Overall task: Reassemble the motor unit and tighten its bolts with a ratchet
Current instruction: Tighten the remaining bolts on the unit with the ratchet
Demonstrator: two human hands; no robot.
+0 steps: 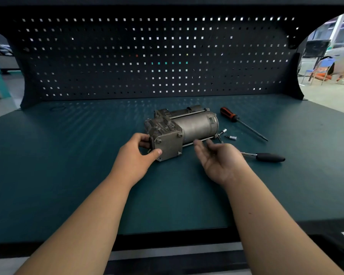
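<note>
Left hand (135,155) fingers clamp motor unit (195,127) end; right hand (218,159) fingers apart, empty. Likely bolts (158,141) seated, untightened; next: grab ratchet (269,157).

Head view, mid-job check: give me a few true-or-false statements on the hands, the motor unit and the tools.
1. The left hand grips the motor unit at its square end. True.
2. The right hand holds the ratchet. False: it is open, palm up, holding nothing; the ratchet lies on the bench.
3. The screwdriver lies on the bench, right of the motor unit. True.
4. The motor unit stands upright on end. False: it lies on its side.
5. A loose socket lies near the motor unit. True.
</note>
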